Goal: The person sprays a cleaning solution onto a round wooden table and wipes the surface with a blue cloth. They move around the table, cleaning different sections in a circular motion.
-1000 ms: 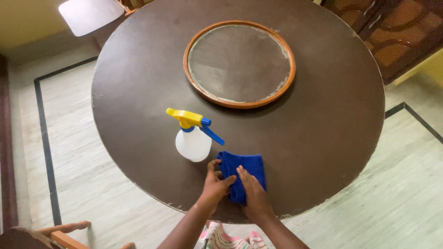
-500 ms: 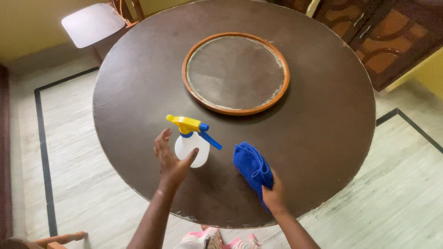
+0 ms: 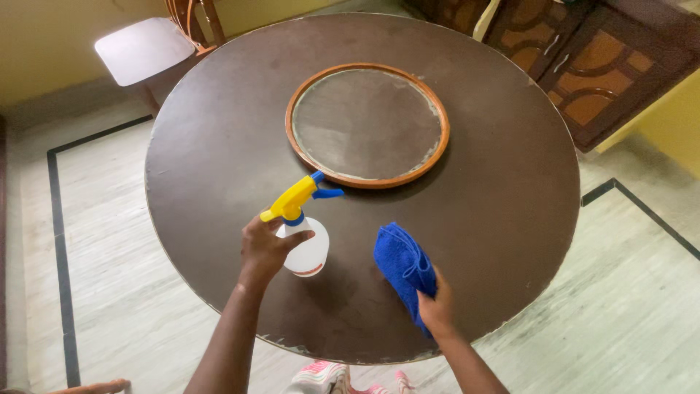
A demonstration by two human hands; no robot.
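My left hand (image 3: 264, 250) grips a white spray bottle (image 3: 306, 252) with a yellow and blue trigger head (image 3: 295, 197). The bottle is tilted and lifted slightly off the round dark brown table (image 3: 510, 182), its nozzle pointing toward the round wooden-rimmed disc (image 3: 367, 125) at the table's centre. My right hand (image 3: 436, 306) holds a folded blue cloth (image 3: 403, 266) near the table's front edge, right of the bottle.
A chair with a pale seat (image 3: 143, 49) stands at the back left. A carved brown wooden cabinet (image 3: 583, 58) is at the back right. Pale tiled floor with a dark border line (image 3: 58, 255) surrounds the table.
My left hand left the cloth, reached the spray bottle, gripped it and tilted it up. My right hand picked the blue cloth up and moved it right.
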